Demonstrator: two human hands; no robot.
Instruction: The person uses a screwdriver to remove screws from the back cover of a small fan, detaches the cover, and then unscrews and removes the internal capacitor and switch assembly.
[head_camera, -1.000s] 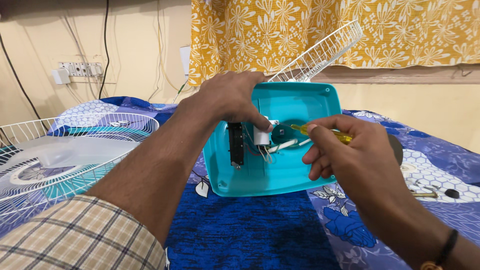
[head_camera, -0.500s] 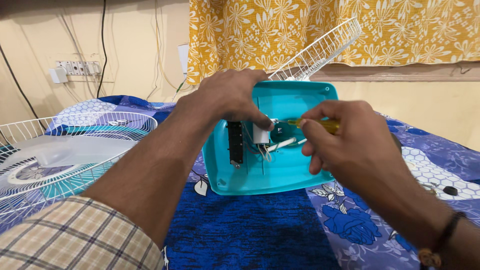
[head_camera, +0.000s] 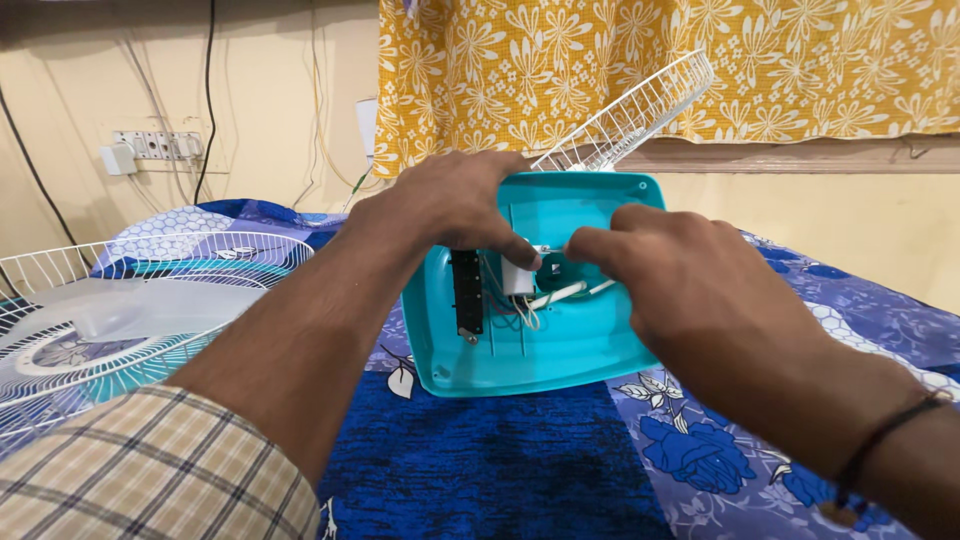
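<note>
A teal plastic fan base (head_camera: 560, 350) lies upside down on the bed, its hollow inside facing me. In it are a black switch block (head_camera: 466, 292), a small white component (head_camera: 518, 280) and white wires (head_camera: 565, 293). My left hand (head_camera: 450, 205) grips the base's upper edge, and its fingers reach down onto the white component. My right hand (head_camera: 690, 270) is closed around a screwdriver. Only its thin metal shaft (head_camera: 547, 249) shows, pointing at the white component. The handle is hidden in my fist.
A white wire fan grille with pale blades (head_camera: 120, 300) lies on the bed at the left. A second grille (head_camera: 630, 115) leans behind the base against a yellow floral curtain (head_camera: 800, 60). A switch panel (head_camera: 155, 145) is on the wall. The blue floral bedsheet (head_camera: 500, 460) spreads in front.
My right hand has moved left and up over the middle of the base, bringing the screwdriver tip to the white component. The yellow handle is now covered. My left hand has stayed put.
</note>
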